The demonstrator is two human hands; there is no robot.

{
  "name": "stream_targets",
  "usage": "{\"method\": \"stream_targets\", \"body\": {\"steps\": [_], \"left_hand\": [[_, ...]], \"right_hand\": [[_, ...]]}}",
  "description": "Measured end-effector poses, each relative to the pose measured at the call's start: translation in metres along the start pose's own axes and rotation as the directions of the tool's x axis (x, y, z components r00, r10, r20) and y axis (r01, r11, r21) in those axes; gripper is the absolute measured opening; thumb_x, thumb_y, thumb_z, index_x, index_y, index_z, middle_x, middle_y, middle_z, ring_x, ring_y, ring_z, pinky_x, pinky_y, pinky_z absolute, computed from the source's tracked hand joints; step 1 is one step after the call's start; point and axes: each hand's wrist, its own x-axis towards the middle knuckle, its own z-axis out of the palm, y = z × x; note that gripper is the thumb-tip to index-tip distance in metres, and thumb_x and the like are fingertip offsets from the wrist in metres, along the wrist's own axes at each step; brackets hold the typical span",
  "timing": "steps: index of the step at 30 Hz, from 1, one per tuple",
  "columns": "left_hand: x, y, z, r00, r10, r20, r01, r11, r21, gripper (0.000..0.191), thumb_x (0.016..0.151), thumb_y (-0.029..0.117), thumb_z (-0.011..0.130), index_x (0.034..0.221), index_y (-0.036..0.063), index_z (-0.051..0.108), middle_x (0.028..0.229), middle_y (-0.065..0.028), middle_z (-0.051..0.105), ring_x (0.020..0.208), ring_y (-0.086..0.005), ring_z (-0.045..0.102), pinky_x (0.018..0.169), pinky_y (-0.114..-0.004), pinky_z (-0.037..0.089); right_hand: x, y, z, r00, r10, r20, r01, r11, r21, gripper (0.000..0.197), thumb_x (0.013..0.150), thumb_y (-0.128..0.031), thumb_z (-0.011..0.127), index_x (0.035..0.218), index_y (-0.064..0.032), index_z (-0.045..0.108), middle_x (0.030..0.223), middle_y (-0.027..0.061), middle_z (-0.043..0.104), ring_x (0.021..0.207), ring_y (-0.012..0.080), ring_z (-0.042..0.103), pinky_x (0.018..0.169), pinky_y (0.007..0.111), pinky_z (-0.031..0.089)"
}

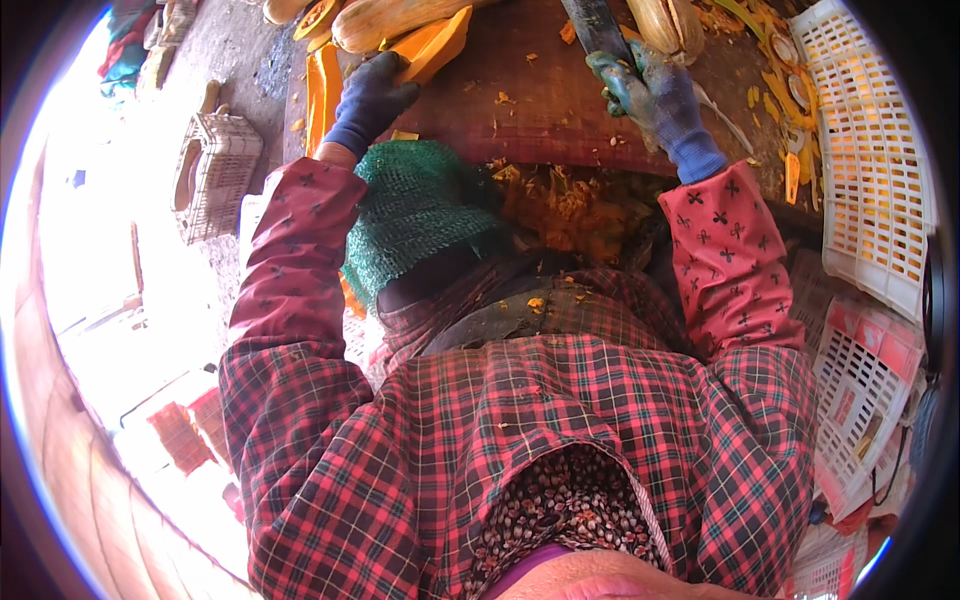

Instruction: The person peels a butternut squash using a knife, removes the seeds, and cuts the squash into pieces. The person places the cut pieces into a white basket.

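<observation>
My left hand (373,96), in a blue knit glove, grips a cut orange piece of squash (437,46) above the left side of a reddish-brown work board (510,112). The glove on my right hand (646,94) is blue and stained; its fingers close around the lower end of a broad dark blade (596,28), whose handle is hidden in the hand. Beyond my right hand rests a tan squash (667,28) with a split along it. Another long tan squash (397,21) lies past my left hand, and an orange slab of squash (321,90) stands left of it.
A white slatted plastic crate (870,150) with orange pieces behind its slats stands at the right. Peelings (799,127) and a peeler (793,169) lie beside it. Below the board's edge are squash pulp scraps (577,206) and green netting (420,210). A basket (217,176) stands on the left floor.
</observation>
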Motion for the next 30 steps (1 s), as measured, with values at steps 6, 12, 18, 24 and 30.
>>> {"method": "stream_targets", "body": {"steps": [6,12,18,24,30], "left_hand": [[0.001,0.033,0.008,0.914,-0.105,0.392,0.395,0.446,-0.803,0.028,0.086,0.016,0.065,0.108,-0.0017,0.064,0.096,-0.0061,0.067,0.090,-0.0141,0.062,0.084,-0.028,0.049],[0.014,0.037,0.064,0.956,0.227,0.187,0.016,0.595,-0.804,0.022,0.085,0.014,0.063,0.103,0.0010,0.065,0.095,-0.0049,0.065,0.089,-0.0136,0.060,0.084,-0.028,0.048],[0.021,0.042,0.072,0.937,0.005,0.348,0.277,0.594,-0.755,0.021,0.085,0.014,0.065,0.101,0.0014,0.066,0.090,-0.0024,0.063,0.082,-0.0130,0.059,0.075,-0.027,0.049],[0.016,0.063,0.067,0.955,0.119,0.270,0.153,0.585,-0.797,0.024,0.084,0.014,0.067,0.104,0.0007,0.065,0.089,-0.0023,0.064,0.082,-0.0115,0.058,0.076,-0.027,0.049],[0.008,0.068,0.067,0.957,0.048,0.285,0.127,0.816,-0.564,0.040,0.079,0.028,0.074,0.108,0.0016,0.064,0.095,-0.0114,0.068,0.088,-0.0244,0.065,0.079,-0.036,0.051]], "right_hand": [[0.000,0.000,-0.005,0.997,0.072,0.025,-0.071,0.997,-0.042,0.035,0.090,-0.034,0.067,0.102,-0.0012,0.064,0.070,0.0076,0.066,0.058,0.0144,0.063,0.055,0.032,0.053],[-0.003,0.003,-0.011,0.977,0.189,0.097,-0.150,0.938,-0.313,0.039,0.093,-0.040,0.060,0.100,-0.0014,0.062,0.069,0.0085,0.064,0.057,0.0185,0.065,0.059,0.036,0.054],[-0.007,-0.006,-0.011,0.991,0.032,0.129,0.036,0.869,-0.494,0.029,0.093,-0.031,0.063,0.103,-0.0035,0.061,0.072,0.0079,0.061,0.062,0.0141,0.061,0.056,0.032,0.051],[-0.004,-0.012,0.005,0.852,-0.518,0.073,0.429,0.614,-0.663,0.024,0.093,-0.027,0.059,0.105,-0.0052,0.062,0.077,0.0162,0.067,0.071,0.0318,0.067,0.063,0.041,0.052],[-0.005,-0.008,0.006,0.971,0.035,0.237,0.169,0.603,-0.779,0.031,0.096,-0.035,0.052,0.099,-0.0053,0.061,0.079,0.0174,0.067,0.077,0.0393,0.064,0.073,0.049,0.050]]}}
